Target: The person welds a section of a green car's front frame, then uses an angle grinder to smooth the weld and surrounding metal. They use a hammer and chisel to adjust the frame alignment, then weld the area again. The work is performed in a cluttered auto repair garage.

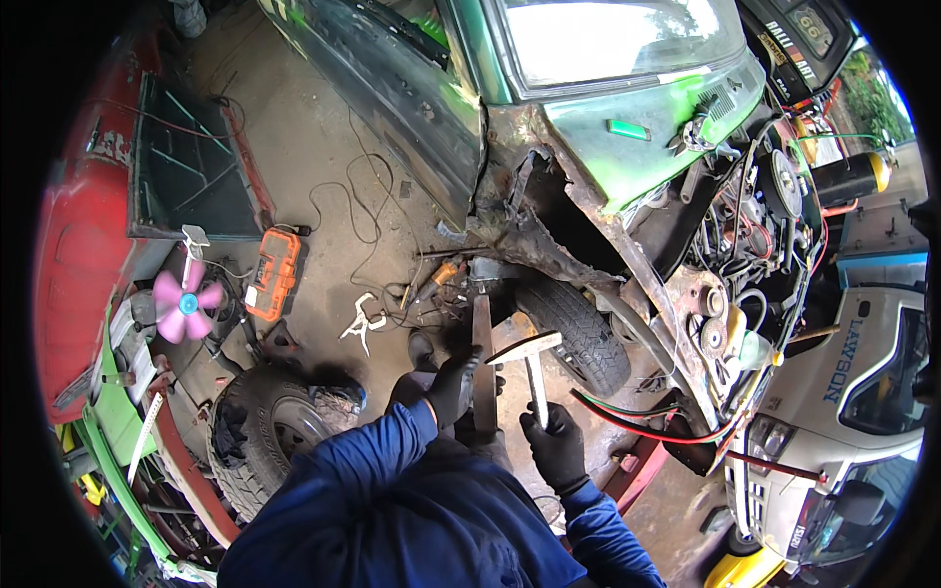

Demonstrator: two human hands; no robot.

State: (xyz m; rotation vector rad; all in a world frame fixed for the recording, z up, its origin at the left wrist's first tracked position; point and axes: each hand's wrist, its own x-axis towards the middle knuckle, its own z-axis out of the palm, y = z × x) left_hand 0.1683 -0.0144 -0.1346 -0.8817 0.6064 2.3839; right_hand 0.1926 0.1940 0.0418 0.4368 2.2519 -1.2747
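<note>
Left hand (pixel 454 384), in a black glove, is wrapped around a rusty metal strip (pixel 482 348) that stands upright just in front of the green car (pixel 627 147), right by its front wheel (pixel 578 333) and the rusted-out fender (pixel 549 225). Right hand (pixel 556 443), also gloved, has its fingers closed round the handle of a hammer (pixel 529 358), head up and sitting just beside the top of the strip, close enough that I can't tell if they touch. On the floor to the left there's an orange case (pixel 273 273), a pink fan (pixel 184 304), a loose tyre (pixel 270 426) and a white clamp (pixel 361 321).
</note>
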